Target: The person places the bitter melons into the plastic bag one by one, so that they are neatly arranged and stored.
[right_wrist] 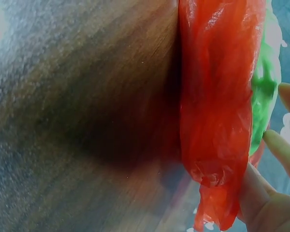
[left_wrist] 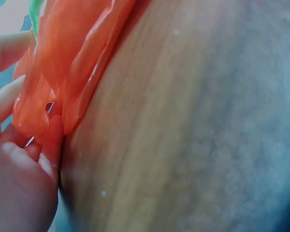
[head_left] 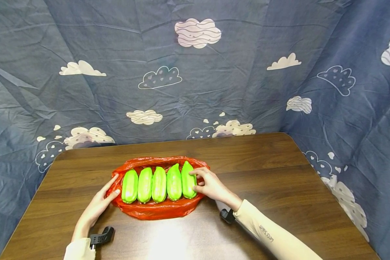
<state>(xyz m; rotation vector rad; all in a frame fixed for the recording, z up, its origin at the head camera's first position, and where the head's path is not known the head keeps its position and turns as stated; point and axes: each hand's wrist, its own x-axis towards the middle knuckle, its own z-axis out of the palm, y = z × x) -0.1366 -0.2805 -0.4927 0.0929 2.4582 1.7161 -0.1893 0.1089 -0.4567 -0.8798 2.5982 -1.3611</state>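
Observation:
Several bright green, elongated, glossy pieces shaped like fruit or vegetables lie side by side in an open red plastic bag. Their exact kind is unclear. My left hand rests at the bag's left edge, thumb and fingers spread and fairly straight against the plastic. In the left wrist view the red plastic hangs in front of part of that hand. On the other side, my right hand touches the rightmost green piece with loosely bent fingertips. The right wrist view shows fingertips against this green piece, above the bag's rim.
The bag sits on a brown wooden table, with bare wood around it. A dark blue cloth with cloud prints hangs behind the table and along its right side. Black wrist devices are worn on both arms.

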